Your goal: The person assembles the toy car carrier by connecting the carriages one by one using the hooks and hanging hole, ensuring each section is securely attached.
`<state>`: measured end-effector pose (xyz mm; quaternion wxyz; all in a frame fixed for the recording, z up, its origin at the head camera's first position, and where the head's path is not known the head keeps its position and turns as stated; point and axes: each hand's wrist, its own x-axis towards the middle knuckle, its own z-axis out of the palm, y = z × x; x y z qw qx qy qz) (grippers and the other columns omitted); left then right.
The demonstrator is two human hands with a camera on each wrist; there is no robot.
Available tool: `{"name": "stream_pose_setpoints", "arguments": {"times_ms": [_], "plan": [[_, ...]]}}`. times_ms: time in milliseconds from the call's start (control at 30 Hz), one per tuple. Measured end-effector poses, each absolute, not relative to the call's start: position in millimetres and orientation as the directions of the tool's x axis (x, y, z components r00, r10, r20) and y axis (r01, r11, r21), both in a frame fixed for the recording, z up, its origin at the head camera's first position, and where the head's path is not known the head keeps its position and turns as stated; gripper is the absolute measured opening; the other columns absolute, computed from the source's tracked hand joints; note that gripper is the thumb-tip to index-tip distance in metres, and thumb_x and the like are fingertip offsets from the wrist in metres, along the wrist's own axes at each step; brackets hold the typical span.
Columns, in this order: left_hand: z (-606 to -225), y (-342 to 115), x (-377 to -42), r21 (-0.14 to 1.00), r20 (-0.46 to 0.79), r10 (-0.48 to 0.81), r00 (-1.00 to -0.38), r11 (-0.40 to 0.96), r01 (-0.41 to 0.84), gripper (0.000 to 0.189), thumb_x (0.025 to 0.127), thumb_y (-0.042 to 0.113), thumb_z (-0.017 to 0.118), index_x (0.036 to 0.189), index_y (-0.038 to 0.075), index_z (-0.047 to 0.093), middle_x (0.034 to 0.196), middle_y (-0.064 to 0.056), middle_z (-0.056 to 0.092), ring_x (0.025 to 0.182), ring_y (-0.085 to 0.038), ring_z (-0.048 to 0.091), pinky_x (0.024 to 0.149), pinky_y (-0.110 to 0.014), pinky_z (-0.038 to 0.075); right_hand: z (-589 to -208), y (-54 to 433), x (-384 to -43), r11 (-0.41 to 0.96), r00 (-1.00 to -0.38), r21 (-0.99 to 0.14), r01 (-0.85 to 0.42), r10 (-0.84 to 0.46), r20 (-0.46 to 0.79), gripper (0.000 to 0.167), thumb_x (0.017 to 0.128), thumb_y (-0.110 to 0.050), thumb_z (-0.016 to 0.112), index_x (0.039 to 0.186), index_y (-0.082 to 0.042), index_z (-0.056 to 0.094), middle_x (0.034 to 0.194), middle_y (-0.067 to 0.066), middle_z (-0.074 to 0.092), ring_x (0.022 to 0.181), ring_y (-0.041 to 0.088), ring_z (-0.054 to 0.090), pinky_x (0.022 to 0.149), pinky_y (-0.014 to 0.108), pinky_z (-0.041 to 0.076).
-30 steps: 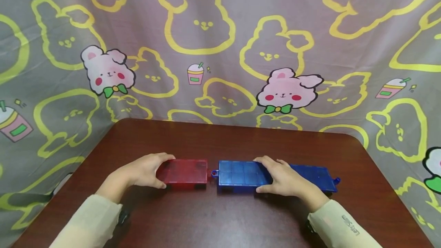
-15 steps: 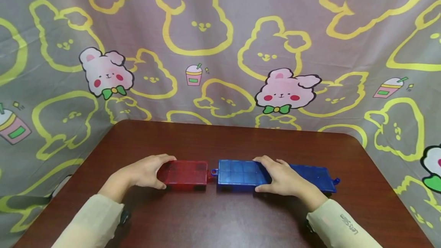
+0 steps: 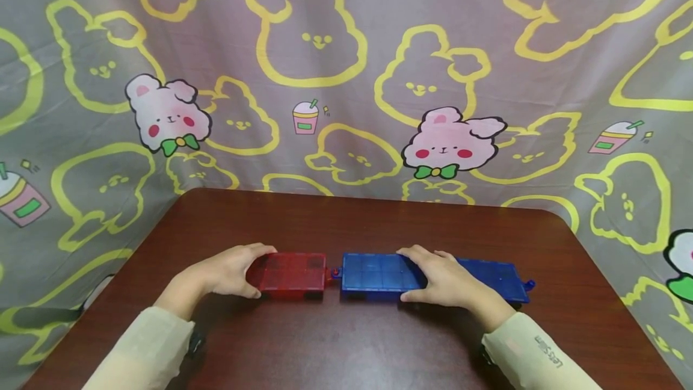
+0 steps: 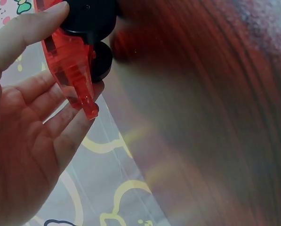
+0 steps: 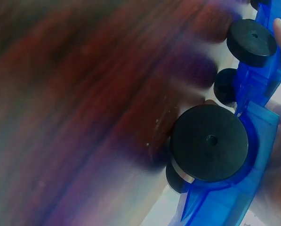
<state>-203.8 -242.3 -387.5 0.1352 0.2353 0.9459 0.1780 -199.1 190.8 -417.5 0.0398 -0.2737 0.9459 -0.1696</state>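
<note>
My left hand (image 3: 227, 269) grips the left end of a see-through red toy car base (image 3: 295, 271), thumb on its near side and fingers on its far side. Black wheels (image 4: 89, 16) show under it in the left wrist view. My right hand (image 3: 446, 281) holds a see-through blue toy car base (image 3: 373, 271) the same way, by its right end. Between the two, a small coupling (image 3: 336, 272) overlaps the red end, with red showing inside the blue ring. Behind the right hand, a second blue car base (image 3: 492, 280) trails at an angle, joined end to end in the right wrist view.
All three car bases stand in a row across a brown wooden table (image 3: 346, 342). At the second blue base's far end sticks out a small blue hook (image 3: 529, 285). A cartoon-printed curtain (image 3: 346, 77) hangs around the table's back and sides.
The blue base has shifted slightly left toward the red one. Red now shows inside the blue ring, which looked open before. Both hands keep their hold.
</note>
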Motion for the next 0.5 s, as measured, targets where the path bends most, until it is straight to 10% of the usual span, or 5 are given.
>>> {"name": "stream_pose_setpoints", "arguments": {"times_ms": [500], "plan": [[-389.3, -242.8, -209.4, 0.438, -0.184, 0.516, -0.837, 0.805, 0.4, 0.086, 0.07, 0.022, 0.087, 0.144, 0.007, 0.046, 0.142, -0.013, 0.052, 0.128, -0.034, 0.049, 0.105, -0.057, 0.042, -411.5, 197.8, -197.8, 0.806, -0.853, -0.33, -0.49, -0.522, -0.008, 0.091, 0.078, -0.063, 0.074, 0.151, -0.019, 0.042, 0.152, 0.01, 0.047, 0.143, 0.033, 0.041, 0.111, 0.075, 0.018]]}}
